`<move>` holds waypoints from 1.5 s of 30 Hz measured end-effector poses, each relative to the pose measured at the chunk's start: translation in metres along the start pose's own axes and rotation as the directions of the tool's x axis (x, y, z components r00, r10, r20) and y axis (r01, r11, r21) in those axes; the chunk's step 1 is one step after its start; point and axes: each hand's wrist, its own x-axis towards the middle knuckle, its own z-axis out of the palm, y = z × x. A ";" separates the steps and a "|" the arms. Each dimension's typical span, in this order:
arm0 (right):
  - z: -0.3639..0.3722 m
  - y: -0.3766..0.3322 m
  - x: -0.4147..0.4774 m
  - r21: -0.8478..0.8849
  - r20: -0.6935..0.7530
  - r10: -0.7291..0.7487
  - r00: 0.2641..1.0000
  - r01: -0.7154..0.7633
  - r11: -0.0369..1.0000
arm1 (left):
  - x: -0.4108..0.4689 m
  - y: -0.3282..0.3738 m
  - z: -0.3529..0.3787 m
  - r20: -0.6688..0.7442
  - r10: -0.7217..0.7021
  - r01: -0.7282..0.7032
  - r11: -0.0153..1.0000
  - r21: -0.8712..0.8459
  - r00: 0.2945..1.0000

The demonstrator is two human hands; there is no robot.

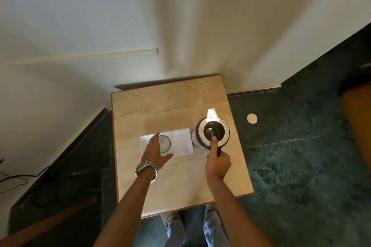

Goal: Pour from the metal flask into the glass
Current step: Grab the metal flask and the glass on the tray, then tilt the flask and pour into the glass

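Pre-pour step: both hands are set, nothing tipped yet. The tray [181, 142], white and shallow, is the landmark, sitting mid-table [160, 110]. The glass [164, 143] stands upright inside the tray, at its left end, and looks empty (hard to be sure from overhead). The left hand [155, 151] lies against the glass's left side, fingers loosely open and cupping rather than clamped, thumb spread along the tray's near edge; a watch [146, 168] is on that wrist. The flask [211, 133] stands upright on the table just right of the tray, close to or touching its right end, spout pointing away from the person. The right hand [217, 159] is closed round the flask's dark handle, nearer than the tray's right corner, with the thumb laid forward on the lid top. Judgement: grasp looks done, lift not begun. The next move calls for raising the flask, bringing its spout left over the glass, and tilting slowly while the left hand steadies the glass; any spill should land in the tray.
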 end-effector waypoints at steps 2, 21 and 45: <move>-0.001 0.002 0.003 0.017 -0.014 -0.003 1.000 0.004 1.000 | 0.008 0.000 0.007 -0.049 -0.027 0.023 0.996 -0.084 0.998; -0.129 -0.091 0.001 -0.274 0.422 -0.328 0.845 0.464 0.842 | -0.108 0.050 -0.071 -0.247 -0.024 -0.066 0.934 -0.351 0.969; -0.207 -0.254 -0.117 -0.403 0.772 -0.379 0.510 0.854 0.330 | -0.299 0.139 -0.166 -0.275 0.038 -0.155 0.894 -0.420 0.961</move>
